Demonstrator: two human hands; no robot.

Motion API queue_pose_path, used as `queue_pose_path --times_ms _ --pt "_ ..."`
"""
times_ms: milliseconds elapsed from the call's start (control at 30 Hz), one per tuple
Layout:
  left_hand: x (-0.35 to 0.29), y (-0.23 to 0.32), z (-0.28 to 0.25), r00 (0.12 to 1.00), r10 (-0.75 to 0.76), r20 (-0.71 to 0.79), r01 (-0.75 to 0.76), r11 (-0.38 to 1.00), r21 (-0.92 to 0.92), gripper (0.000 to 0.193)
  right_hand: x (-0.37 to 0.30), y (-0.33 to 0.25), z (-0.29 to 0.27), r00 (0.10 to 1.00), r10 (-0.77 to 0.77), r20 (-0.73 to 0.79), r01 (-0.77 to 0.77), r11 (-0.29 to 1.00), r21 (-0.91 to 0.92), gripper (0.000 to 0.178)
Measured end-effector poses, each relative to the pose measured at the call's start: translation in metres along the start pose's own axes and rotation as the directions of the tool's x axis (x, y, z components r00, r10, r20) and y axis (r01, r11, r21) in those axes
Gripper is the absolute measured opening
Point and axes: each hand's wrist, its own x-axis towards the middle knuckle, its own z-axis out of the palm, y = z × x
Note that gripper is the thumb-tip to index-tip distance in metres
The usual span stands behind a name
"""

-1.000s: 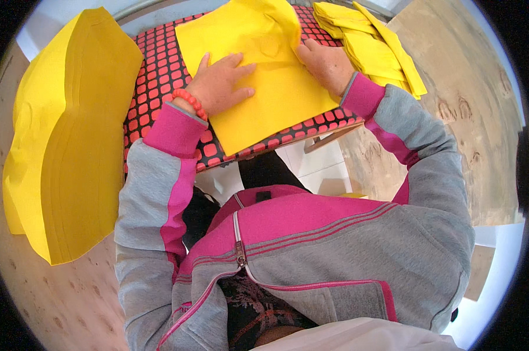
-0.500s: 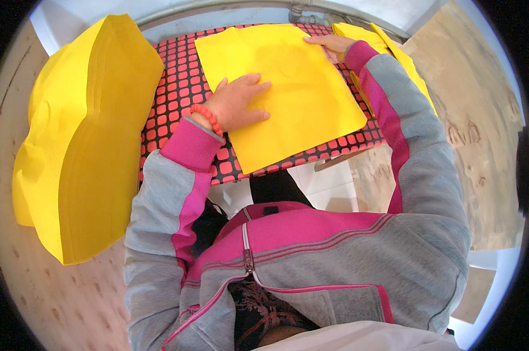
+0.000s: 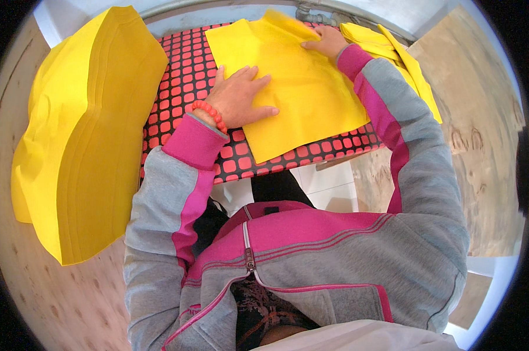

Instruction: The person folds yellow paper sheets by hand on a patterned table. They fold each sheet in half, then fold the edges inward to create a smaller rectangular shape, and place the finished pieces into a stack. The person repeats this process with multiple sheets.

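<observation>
A yellow sheet of felt-like cloth (image 3: pixel 308 96) lies on the table in front of me, with its far edge lifted and slightly blurred. Spread fingers of my left hand (image 3: pixel 238 98) rest flat on the sheet's left side; a coral-red bead bracelet circles that wrist. At the sheet's far right edge, my right hand (image 3: pixel 327 44) pinches the cloth, thumb on top and some fingers partly hidden.
A tall stack of yellow sheets (image 3: pixel 100 140) stands to the left, its layered edges facing me. Folded yellow pieces (image 3: pixel 373 42) lie beyond my right forearm. Red-and-black checked covering (image 3: pixel 182 76) spans the table. A grey pipe (image 3: pixel 212 4) runs along the wall behind.
My right hand has closed on the far right edge and raised it, bending the sheet's far side upward. The sheet has shifted away from me and a little right; my left hand stays on it.
</observation>
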Motion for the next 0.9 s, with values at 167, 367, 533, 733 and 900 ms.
queue_pose_path --times_ms 167,367,533,733,900 --pt "0.002 0.0 -0.002 0.999 -0.02 0.042 0.019 0.999 0.035 0.073 0.003 0.031 -0.032 0.914 0.204 0.35 -0.324 0.887 0.329 0.049" --pt "0.001 -0.001 -0.004 0.999 -0.017 0.039 0.017 1.0 -0.007 0.069 -0.004 0.025 -0.038 0.794 0.103 0.599 -0.562 0.497 0.661 0.042" --pt "0.003 -0.004 -0.005 0.998 -0.017 0.065 0.016 1.0 0.011 0.067 -0.006 0.031 -0.049 0.712 0.231 0.663 -0.684 0.441 0.581 0.039" --pt "0.003 -0.003 0.002 0.997 0.027 -0.074 -0.023 0.999 0.047 0.067 -0.031 0.021 -0.056 0.703 0.265 0.66 -0.666 0.569 0.482 0.039" --pt "0.004 0.003 0.004 0.982 0.167 -0.091 -0.169 0.985 -0.014 0.064 -0.043 0.015 -0.058 0.675 0.189 0.713 -0.62 0.669 0.41 0.035"
